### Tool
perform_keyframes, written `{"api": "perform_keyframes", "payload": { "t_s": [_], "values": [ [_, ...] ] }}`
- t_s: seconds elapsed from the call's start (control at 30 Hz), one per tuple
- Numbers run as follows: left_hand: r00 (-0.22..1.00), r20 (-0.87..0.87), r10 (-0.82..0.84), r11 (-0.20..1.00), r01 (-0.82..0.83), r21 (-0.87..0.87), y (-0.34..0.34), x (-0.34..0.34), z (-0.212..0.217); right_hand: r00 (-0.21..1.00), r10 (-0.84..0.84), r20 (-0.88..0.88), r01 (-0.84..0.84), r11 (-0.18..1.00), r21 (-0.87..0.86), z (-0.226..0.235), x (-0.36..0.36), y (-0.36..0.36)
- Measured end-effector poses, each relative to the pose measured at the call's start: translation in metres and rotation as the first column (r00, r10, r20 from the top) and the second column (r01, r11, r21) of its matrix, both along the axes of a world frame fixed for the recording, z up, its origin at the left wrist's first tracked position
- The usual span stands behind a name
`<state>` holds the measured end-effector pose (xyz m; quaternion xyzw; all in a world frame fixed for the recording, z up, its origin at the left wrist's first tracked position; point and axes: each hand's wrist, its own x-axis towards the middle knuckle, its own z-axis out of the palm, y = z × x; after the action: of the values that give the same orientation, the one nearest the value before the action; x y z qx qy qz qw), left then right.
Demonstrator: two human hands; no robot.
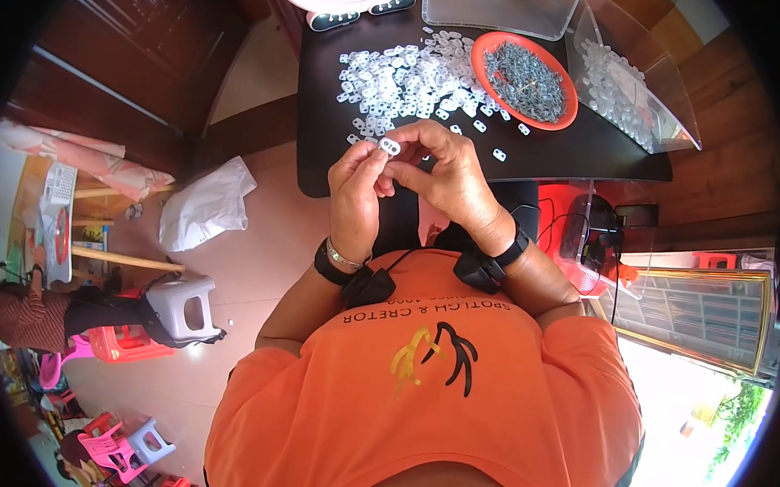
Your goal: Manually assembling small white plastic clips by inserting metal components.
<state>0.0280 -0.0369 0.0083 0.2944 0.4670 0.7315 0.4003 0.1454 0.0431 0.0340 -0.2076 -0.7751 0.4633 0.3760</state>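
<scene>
I pinch a small clear plastic clip (390, 146) between left hand (355, 190) and right hand (445, 172), both closed on it, above the counter (568, 147) edge; slipping, it could drop floorward at 6 o'clock.

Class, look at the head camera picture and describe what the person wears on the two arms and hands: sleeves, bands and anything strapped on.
Both forearms are bare below the short sleeves of an orange T-shirt. The left hand wears no glove; its wrist carries a thin silver bracelet above a black strap with a black device. The right hand is also ungloved, with a black wristband and a similar black device.
</scene>
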Motion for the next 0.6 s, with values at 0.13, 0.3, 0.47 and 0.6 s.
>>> {"api": "perform_keyframes", "payload": {
  "t_s": [0.13,0.3,0.47,0.6],
  "values": [
    [0.998,-0.020,-0.053,0.998,0.053,-0.018,0.000,-0.003,0.003,1.000,0.022,-0.004,-0.022,0.998,0.051,0.006,0.002,0.001],
    [0.987,-0.108,-0.117,0.992,0.110,-0.064,0.002,-0.008,0.002,0.997,0.048,0.058,-0.055,0.992,0.111,0.009,0.007,0.004],
    [0.990,-0.119,-0.080,0.995,0.073,-0.062,0.005,-0.003,0.003,0.995,0.013,0.097,-0.029,0.986,0.166,0.009,0.007,0.000],
    [0.986,-0.142,-0.090,0.994,0.079,-0.080,0.004,0.001,0.003,0.991,-0.117,0.059,0.089,0.931,0.353,0.006,0.003,-0.002]
  ]
}}
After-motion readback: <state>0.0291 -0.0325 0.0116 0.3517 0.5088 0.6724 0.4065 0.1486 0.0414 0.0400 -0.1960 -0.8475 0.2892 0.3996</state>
